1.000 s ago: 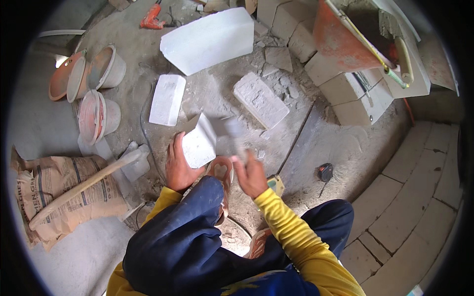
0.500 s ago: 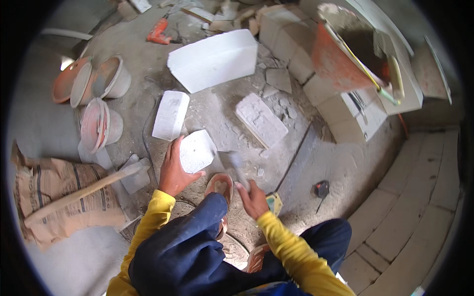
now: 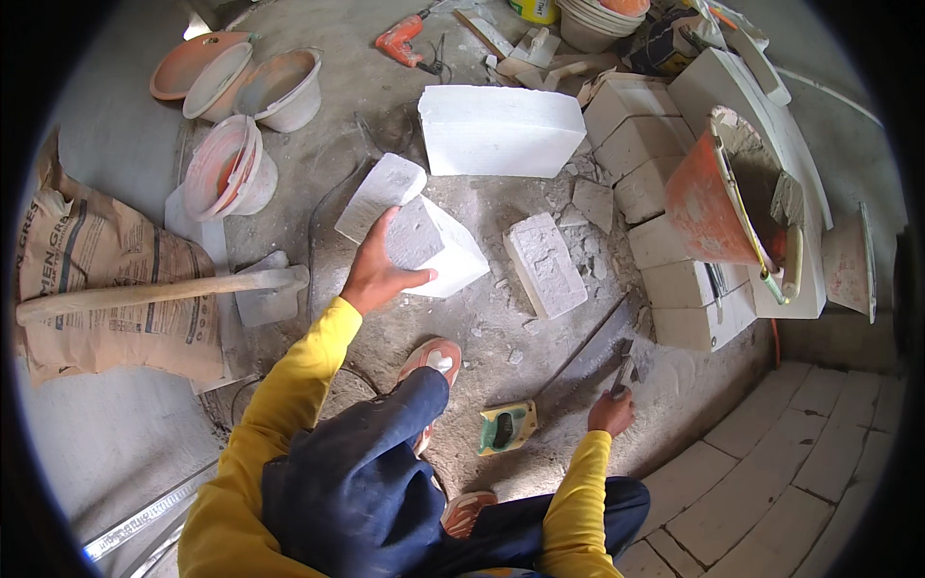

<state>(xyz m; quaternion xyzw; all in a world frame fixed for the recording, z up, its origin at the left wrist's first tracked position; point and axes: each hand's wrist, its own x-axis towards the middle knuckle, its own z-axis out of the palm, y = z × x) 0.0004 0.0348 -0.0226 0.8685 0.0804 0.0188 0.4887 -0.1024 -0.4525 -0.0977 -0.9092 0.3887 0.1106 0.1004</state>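
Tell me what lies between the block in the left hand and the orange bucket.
In the head view, between the held block and the orange bucket lie a loose pale block, broken pieces on the floor, and a row of blocks.

The held block (image 3: 440, 252) is white, the sleeves (image 3: 301, 374) yellow.

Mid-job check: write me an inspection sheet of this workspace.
Surface: dusty floor, rubble scattered on it.
Job's things: held white block; small tool, kind unclear; handsaw lying on the floor.
Clutter: buckets, paper sack, orange drill.
Hands: left hand, fingers around the block; right hand gripping the tool.
Cables: thin dark cable on the floor.
Surroundings: stacked blocks and orange bucket at right; other people, nothing seen.
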